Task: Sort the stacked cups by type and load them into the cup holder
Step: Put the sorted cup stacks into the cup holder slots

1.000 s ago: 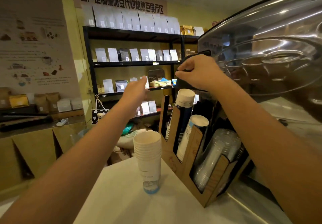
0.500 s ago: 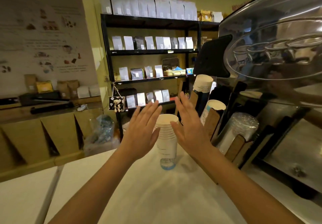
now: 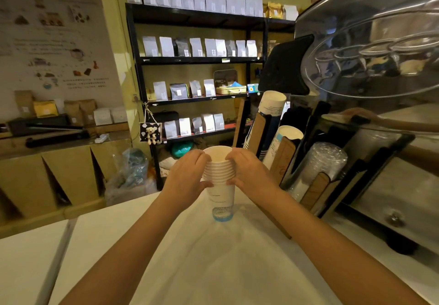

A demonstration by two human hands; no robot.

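Left hand (image 3: 187, 179) and right hand (image 3: 249, 174) clamped on paper cup stack (image 3: 219, 181), one either side of rims. Stack upright on tabletop (image 3: 213, 269), long axis vertical. Cup holder (image 3: 285, 157) just right of stack; right hand nearer.

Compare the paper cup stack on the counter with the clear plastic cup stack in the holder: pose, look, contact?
The paper cup stack stands upright on the white counter; the clear plastic cup stack leans tilted in the wooden cup holder. The paper cup stack is opaque white with blue print low down; the plastic one is see-through. Left hand and right hand grip the paper stack; nothing touches the plastic stack. Both are nested.
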